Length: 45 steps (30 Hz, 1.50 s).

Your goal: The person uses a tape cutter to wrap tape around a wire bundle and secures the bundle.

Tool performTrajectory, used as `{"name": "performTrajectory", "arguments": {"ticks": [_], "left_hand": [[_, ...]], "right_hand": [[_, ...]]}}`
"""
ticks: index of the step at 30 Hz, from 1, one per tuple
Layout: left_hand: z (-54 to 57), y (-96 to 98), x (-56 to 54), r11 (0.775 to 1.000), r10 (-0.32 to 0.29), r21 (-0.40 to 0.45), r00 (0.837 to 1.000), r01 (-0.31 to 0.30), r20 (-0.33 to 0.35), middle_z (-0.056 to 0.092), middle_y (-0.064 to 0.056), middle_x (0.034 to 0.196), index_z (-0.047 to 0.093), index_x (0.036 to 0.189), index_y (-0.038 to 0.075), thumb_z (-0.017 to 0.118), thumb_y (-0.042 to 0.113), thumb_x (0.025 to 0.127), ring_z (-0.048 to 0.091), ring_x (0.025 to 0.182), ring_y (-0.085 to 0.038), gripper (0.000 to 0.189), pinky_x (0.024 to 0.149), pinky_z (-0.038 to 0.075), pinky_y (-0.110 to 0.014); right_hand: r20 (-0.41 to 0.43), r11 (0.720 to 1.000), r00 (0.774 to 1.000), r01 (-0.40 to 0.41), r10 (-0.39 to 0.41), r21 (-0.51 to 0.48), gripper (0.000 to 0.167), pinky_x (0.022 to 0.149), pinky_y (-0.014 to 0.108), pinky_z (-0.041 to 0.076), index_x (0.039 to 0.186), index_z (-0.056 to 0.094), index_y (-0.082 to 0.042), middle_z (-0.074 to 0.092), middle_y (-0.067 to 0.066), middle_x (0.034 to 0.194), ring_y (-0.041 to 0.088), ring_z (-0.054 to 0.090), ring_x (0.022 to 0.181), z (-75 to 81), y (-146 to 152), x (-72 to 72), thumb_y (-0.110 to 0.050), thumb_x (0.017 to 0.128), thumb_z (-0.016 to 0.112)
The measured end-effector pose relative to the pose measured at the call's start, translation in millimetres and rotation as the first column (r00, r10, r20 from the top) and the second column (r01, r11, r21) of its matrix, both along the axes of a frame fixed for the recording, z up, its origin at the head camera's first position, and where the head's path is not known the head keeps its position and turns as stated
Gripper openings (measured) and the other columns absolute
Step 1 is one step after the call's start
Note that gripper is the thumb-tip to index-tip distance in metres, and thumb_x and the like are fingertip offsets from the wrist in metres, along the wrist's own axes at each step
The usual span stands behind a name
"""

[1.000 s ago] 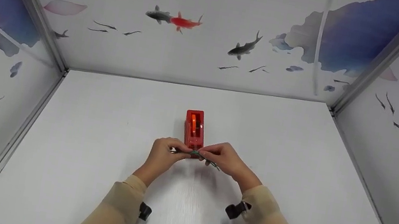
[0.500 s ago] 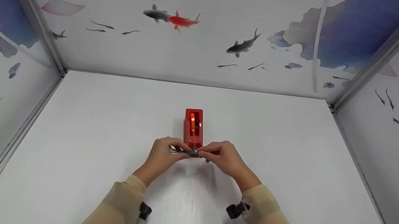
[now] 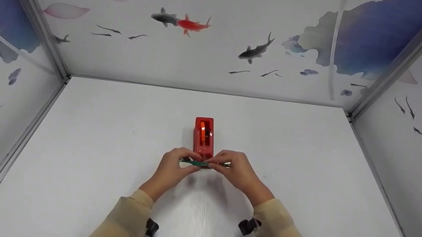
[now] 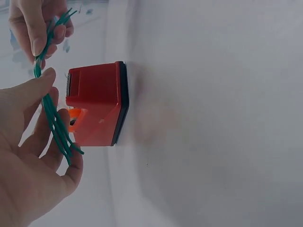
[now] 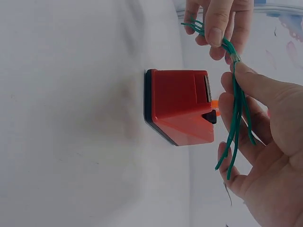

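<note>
A bundle of thin green strands (image 4: 57, 130), like lengths of coated wire, stretches level between both hands. Its middle carries a pale, shiny band (image 5: 235, 57) that looks like clear tape. My left hand (image 3: 173, 169) pinches the bundle by thumb and fingers just left of the band, loose ends lying along its fingers. From the other side my right hand (image 3: 239, 172) pinches it close to the band, and several strand ends fan out over the fingers (image 5: 246, 137). Just beyond the hands stands a red tape dispenser (image 3: 203, 148) with an orange wheel and a toothed cutter.
The dispenser rests on a dark base on the white tabletop (image 3: 193, 227). Printed panels enclose the table at the back (image 3: 211, 67) and on both sides. A black wrist camera (image 3: 248, 226) sits on the right sleeve, another camera (image 3: 152, 227) on the left.
The strands on the right, slanting down toward the front a second ago, now lie level behind the right fingers. Both hands remain in nearly the same place, fingers slightly shifted. The dispenser stays put.
</note>
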<state>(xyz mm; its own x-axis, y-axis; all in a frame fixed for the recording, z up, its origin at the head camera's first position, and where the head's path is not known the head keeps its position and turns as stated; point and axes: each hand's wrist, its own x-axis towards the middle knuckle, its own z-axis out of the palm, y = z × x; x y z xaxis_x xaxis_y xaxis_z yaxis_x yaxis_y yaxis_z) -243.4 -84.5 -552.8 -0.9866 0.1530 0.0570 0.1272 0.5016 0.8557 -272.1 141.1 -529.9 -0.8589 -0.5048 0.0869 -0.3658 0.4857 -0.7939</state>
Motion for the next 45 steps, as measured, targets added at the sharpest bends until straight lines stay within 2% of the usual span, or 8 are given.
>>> {"name": "performTrajectory", "arguments": {"ticks": [9, 15, 19, 25, 30, 36, 40, 45], "left_hand": [[-1.1, -6.2, -1.8, 0.990, -0.077, -0.121, 0.997, 0.074, -0.019, 0.071, 0.009, 0.118, 0.076, 0.105, 0.034, 0.080, 0.031, 0.091, 0.053, 0.122, -0.019, 0.014, 0.111, 0.024, -0.056], [-0.8, -7.5, -3.4, 0.987, -0.107, -0.127, 0.994, 0.102, -0.035, 0.070, 0.006, 0.122, 0.074, 0.105, 0.030, 0.078, 0.028, 0.093, 0.049, 0.127, -0.021, 0.013, 0.112, 0.020, -0.059], [0.7, -5.7, -3.7, 0.987, -0.102, -0.135, 0.992, 0.092, -0.071, 0.073, 0.006, 0.111, 0.075, 0.102, 0.028, 0.079, 0.024, 0.091, 0.050, 0.123, -0.021, 0.012, 0.111, 0.021, -0.058], [1.4, -4.3, -3.5, 0.981, -0.093, -0.184, 0.988, 0.069, -0.123, 0.075, 0.010, 0.096, 0.076, 0.098, 0.027, 0.081, 0.024, 0.089, 0.056, 0.110, -0.017, 0.011, 0.112, 0.020, -0.058], [-1.0, -6.4, -4.3, 0.984, -0.085, -0.164, 0.989, 0.064, -0.124, 0.075, 0.011, 0.096, 0.080, 0.099, 0.026, 0.083, 0.025, 0.087, 0.060, 0.103, -0.013, 0.013, 0.108, 0.036, -0.047], [-0.4, -7.2, -3.7, 0.989, -0.086, -0.133, 0.986, 0.067, -0.144, 0.074, 0.010, 0.096, 0.083, 0.101, 0.027, 0.084, 0.023, 0.084, 0.061, 0.097, -0.009, 0.017, 0.091, 0.057, -0.033], [2.9, -5.7, -3.2, 0.982, -0.082, -0.183, 0.970, 0.040, -0.229, 0.074, 0.008, 0.092, 0.085, 0.100, 0.026, 0.085, 0.023, 0.083, 0.061, 0.094, -0.010, 0.018, 0.091, 0.055, -0.035], [4.3, -4.2, -2.6, 0.957, -0.104, -0.291, 0.914, -0.016, -0.393, 0.075, 0.006, 0.085, 0.086, 0.097, 0.024, 0.087, 0.023, 0.080, 0.061, 0.092, -0.014, 0.017, 0.092, 0.049, -0.041]], "right_hand": [[-0.087, 0.999, 0.996, -0.008, 0.013, 0.053, 0.024, 0.083, 0.026, 0.060, 0.110, 0.083, -0.023, 0.075, -0.010, 0.097, 0.008, 0.068, 0.089, 0.2, -1.5, 4.3, -0.012, 0.090, 0.079], [-0.173, 0.998, 0.984, -0.020, 0.032, 0.067, 0.022, 0.079, 0.023, 0.058, 0.109, 0.083, -0.021, 0.076, -0.009, 0.096, 0.006, 0.066, 0.086, -0.4, -1.9, 3.7, -0.012, 0.088, 0.081], [-0.232, 0.997, 0.972, -0.029, 0.045, 0.071, 0.023, 0.077, 0.026, 0.059, 0.106, 0.084, -0.019, 0.076, -0.008, 0.094, 0.007, 0.066, 0.084, -1.1, -1.8, 3.7, -0.008, 0.086, 0.083], [-0.190, 0.999, 0.981, -0.015, 0.024, 0.049, 0.022, 0.083, 0.032, 0.061, 0.104, 0.084, -0.022, 0.077, -0.011, 0.095, 0.005, 0.068, 0.087, -2.7, -1.6, 2.8, -0.009, 0.086, 0.084], [-0.167, 0.998, 0.985, -0.030, 0.038, 0.049, 0.019, 0.085, 0.035, 0.061, 0.103, 0.084, -0.022, 0.078, -0.013, 0.096, 0.005, 0.068, 0.088, -2.6, -0.6, -0.6, -0.013, 0.087, 0.083], [-0.151, 0.992, 0.984, -0.078, 0.093, 0.102, 0.018, 0.093, 0.039, 0.059, 0.106, 0.083, -0.020, 0.078, -0.011, 0.097, 0.005, 0.070, 0.090, 4.0, 1.6, -6.8, -0.017, 0.088, 0.084], [-0.195, 0.977, 0.971, -0.101, 0.137, 0.185, 0.020, 0.113, 0.048, 0.037, 0.112, 0.080, -0.021, 0.078, -0.012, 0.102, 0.007, 0.070, 0.100, 7.7, 2.9, -8.5, -0.022, 0.091, 0.081], [-0.230, 0.955, 0.962, -0.081, 0.150, 0.285, 0.017, 0.114, 0.059, 0.022, 0.110, 0.080, -0.022, 0.078, -0.011, 0.101, 0.011, 0.067, 0.103, 8.3, 3.6, -8.5, -0.028, 0.096, 0.075]]}}
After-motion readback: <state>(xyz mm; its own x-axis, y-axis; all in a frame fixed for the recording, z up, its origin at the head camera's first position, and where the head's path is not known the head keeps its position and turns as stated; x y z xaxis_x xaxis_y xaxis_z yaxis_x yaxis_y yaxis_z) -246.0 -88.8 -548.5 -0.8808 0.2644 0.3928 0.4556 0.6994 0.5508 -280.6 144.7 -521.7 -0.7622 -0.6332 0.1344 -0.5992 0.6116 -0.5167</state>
